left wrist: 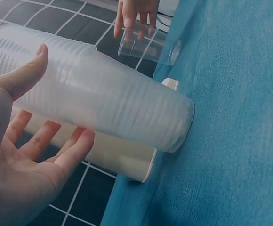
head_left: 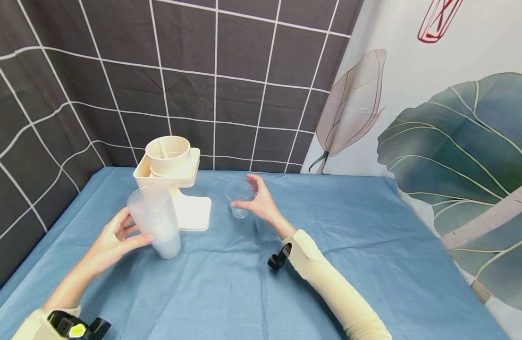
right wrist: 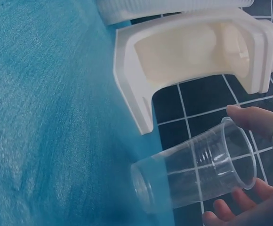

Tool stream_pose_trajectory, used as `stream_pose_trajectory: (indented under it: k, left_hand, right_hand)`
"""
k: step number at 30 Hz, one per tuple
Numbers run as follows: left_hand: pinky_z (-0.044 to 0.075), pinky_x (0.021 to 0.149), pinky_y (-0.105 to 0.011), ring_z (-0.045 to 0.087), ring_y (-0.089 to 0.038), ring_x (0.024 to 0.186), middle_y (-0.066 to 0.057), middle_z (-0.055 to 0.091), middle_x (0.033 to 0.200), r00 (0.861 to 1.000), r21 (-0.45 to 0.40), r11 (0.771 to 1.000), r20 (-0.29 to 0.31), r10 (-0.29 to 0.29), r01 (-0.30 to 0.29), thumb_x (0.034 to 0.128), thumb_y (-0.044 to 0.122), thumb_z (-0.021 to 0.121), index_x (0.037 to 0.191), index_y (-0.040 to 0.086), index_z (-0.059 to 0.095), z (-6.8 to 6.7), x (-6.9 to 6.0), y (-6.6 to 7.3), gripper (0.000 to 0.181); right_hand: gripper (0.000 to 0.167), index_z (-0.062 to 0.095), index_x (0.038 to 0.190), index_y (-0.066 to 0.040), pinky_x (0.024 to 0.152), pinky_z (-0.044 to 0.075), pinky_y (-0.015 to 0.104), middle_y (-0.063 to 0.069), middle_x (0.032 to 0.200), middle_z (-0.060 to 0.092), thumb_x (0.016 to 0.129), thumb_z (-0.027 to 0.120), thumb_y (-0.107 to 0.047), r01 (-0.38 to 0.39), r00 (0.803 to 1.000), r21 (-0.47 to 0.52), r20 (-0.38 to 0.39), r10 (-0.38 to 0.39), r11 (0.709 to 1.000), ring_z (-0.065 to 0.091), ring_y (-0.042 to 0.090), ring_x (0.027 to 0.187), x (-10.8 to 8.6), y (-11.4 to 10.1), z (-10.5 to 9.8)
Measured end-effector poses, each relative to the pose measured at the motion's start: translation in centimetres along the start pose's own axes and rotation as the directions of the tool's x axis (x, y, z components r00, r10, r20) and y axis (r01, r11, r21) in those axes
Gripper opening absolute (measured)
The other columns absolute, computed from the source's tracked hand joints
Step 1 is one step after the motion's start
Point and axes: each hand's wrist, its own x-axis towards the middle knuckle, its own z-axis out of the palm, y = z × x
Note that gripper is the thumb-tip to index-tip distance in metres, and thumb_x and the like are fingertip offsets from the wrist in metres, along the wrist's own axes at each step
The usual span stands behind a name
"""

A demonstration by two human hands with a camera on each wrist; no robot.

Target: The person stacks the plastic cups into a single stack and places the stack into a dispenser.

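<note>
My left hand [head_left: 114, 238] holds a tall stack of clear plastic cups [head_left: 156, 224], thumb on the near side and fingers on the other. In the left wrist view the nested rims of the stack [left wrist: 99, 89] show beside the thumb. Farther right, a single clear plastic cup [head_left: 239, 193] stands on the cloth, with my right hand [head_left: 263, 203] at its upper part. In the right wrist view the thumb meets one side of the cup's rim [right wrist: 197, 167] and the fingertips lie along the opposite side.
A cream stand [head_left: 193, 212] with a round, divided holder on top [head_left: 167, 156] is behind the stack, left of the single cup. Blue cloth [head_left: 329, 217] covers the table. A dark grid-patterned curtain [head_left: 239, 61] hangs behind; a leaf-patterned one [head_left: 456, 141] hangs right.
</note>
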Motion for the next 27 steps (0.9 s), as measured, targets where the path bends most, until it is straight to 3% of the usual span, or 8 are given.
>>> stream_pose_trajectory:
  k: [10,27]
  left_hand:
    - [0.052,0.081,-0.012,0.056,0.009,0.107,0.022,0.053,0.124,0.999,-0.029,0.998,0.005,0.051,-0.051,0.0827,-0.006,0.068,0.145,0.014,0.032,-0.13,-0.04,-0.11,0.075]
    - [0.052,0.084,-0.011,0.056,0.006,0.111,0.017,0.056,0.126,0.992,-0.171,0.978,-0.014,0.122,-0.122,0.0775,-0.017,0.066,0.143,0.012,0.036,0.08,0.01,-0.49,0.077]
  right_hand:
    - [0.083,0.035,0.142,-0.004,0.107,0.04,0.051,0.023,0.143,0.044,0.073,0.08,-0.005,0.002,1.0,0.013,0.017,-0.002,1.0,0.043,0.042,0.129,0.03,-0.05,0.62]
    - [0.075,0.039,0.139,-0.001,0.106,0.042,0.047,0.023,0.141,0.048,0.075,0.078,-0.005,-0.037,0.999,0.004,0.009,0.037,0.999,0.047,0.04,0.128,-0.09,-0.26,0.76]
